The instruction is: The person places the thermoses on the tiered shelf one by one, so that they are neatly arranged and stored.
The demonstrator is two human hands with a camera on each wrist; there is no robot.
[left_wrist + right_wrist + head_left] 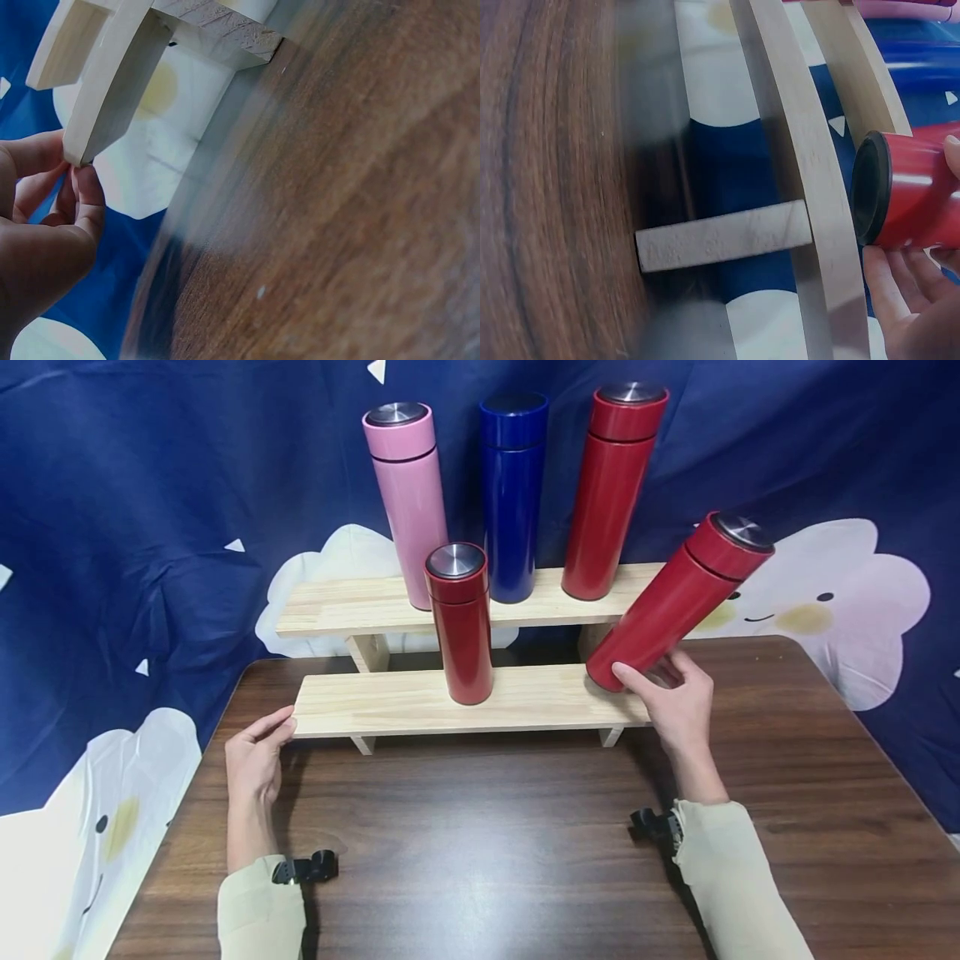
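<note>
A two-tier wooden rack stands on a dark wood table (480,843). My right hand (652,681) grips a tall red flask (675,602) near its base. The flask leans to the right, with its bottom at the right end of the lower shelf (390,702). In the right wrist view the flask's black base (870,187) sits beside the shelf edge (810,187), with my fingers (907,300) under it. My left hand (281,724) touches the lower shelf's left end, its fingertips (86,187) at the board's corner (79,146). A shorter red flask (461,622) stands upright mid-shelf.
On the upper shelf (337,606) stand a pink flask (408,502), a blue flask (512,493) and a red flask (611,489). A blue cloth with white cloud shapes (135,510) hangs behind and around the table. Bare tabletop lies between my forearms.
</note>
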